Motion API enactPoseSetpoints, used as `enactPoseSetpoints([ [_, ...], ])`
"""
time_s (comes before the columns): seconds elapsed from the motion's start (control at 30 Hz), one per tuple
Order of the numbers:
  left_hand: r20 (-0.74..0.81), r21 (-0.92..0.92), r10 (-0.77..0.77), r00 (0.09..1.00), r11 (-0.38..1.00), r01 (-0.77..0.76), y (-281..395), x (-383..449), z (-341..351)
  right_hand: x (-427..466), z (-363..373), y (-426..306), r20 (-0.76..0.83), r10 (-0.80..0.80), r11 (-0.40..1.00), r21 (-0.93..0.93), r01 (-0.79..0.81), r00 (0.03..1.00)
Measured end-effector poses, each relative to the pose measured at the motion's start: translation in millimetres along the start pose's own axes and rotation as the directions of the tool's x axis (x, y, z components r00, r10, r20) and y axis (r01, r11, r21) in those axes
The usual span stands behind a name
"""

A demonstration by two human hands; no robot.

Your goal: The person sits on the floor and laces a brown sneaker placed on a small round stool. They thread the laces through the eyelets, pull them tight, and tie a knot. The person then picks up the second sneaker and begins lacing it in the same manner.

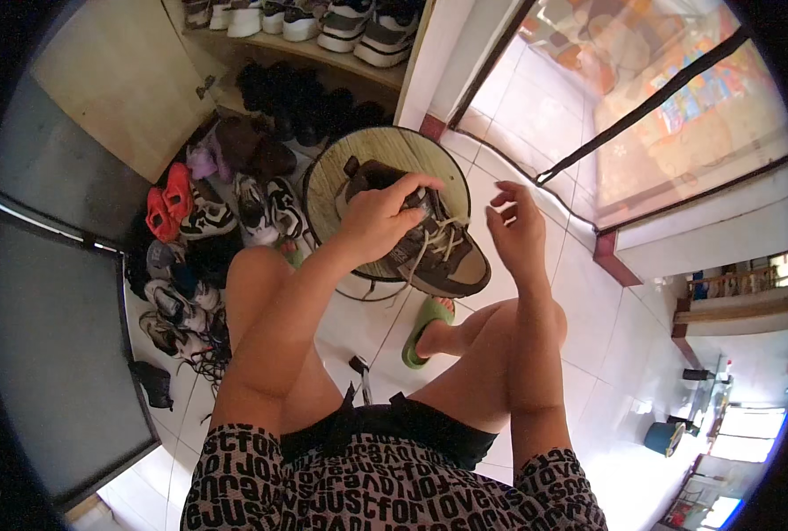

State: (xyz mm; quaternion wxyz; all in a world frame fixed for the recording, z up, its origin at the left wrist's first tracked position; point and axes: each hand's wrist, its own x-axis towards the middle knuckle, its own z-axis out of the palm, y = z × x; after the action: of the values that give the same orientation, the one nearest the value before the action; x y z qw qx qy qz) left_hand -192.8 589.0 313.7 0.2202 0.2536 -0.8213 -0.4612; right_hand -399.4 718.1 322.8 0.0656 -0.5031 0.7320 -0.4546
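A brown lace-up sneaker (427, 232) with a tan toe and pale laces (442, 240) lies on a round wood-topped stool (331, 166). Its toe points to the lower right and juts past the stool's edge. My left hand (382, 222) is over the shoe's opening and tongue, thumb and forefinger spread apart. The other fingers are hidden, so whether they grip the shoe cannot be told. One lace end hangs down at the shoe's near side. To the right of the toe, my right hand (517, 229) is raised, fingers loosely bent, with nothing visible in it.
An open shoe cabinet (341, 56) stands ahead, with sneakers on its shelf. Several shoes, including a red pair (169, 202), crowd the floor at left beside a grey door panel (55, 318). Framed glass panels (633, 119) stand at right. Green slippers (420, 335) are on my feet.
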Motion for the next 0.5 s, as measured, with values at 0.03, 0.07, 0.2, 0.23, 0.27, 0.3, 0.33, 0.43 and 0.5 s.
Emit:
enactPoseSetpoints([
  [0.03, -0.014, -0.009, -0.013, 1.0, 1.0, 0.012, 1, 0, 0, 0, 0, -9, 0.057, -0.082, 0.996, -0.035, 0.084, 0.995],
  [0.07, -0.028, -0.018, -0.025, 0.999, 1.0, 0.025, 2, -1, 0, -3, 4, -12, 0.084, -0.141, 0.99, 0.018, 0.14, 0.986],
  [0.2, -0.019, 0.019, -0.076, 0.997, 0.997, 0.076, 13, 1, 2, -15, 23, -27, 0.187, -0.316, 0.941, -0.066, 0.333, 0.93],
  [0.23, -0.051, 0.008, -0.022, 0.998, 1.0, 0.023, 9, 2, 5, -15, 26, -27, 0.218, -0.352, 0.919, -0.106, 0.38, 0.91],
  [0.27, -0.083, 0.0, 0.031, 0.996, 1.0, -0.031, 2, 2, 9, -15, 24, -28, 0.255, -0.328, 0.922, -0.124, 0.367, 0.91],
  [0.3, -0.119, -0.005, 0.085, 0.989, 0.996, -0.086, 3, 3, 8, -12, 22, -31, 0.291, -0.309, 0.923, -0.139, 0.359, 0.905],
  [0.33, -0.088, -0.001, 0.038, 0.995, 0.999, -0.038, 3, 3, 7, -10, 20, -32, 0.327, -0.288, 0.923, -0.154, 0.352, 0.9],
  [0.43, -0.014, 0.021, -0.064, 0.998, 0.998, 0.065, 9, -1, 0, -9, 17, -31, 0.395, -0.223, 0.941, -0.152, 0.303, 0.891],
  [0.5, 0.014, 0.033, -0.07, 0.997, 0.997, 0.069, 11, 0, -2, -8, 24, -29, 0.407, -0.251, 0.933, -0.14, 0.331, 0.878],
])
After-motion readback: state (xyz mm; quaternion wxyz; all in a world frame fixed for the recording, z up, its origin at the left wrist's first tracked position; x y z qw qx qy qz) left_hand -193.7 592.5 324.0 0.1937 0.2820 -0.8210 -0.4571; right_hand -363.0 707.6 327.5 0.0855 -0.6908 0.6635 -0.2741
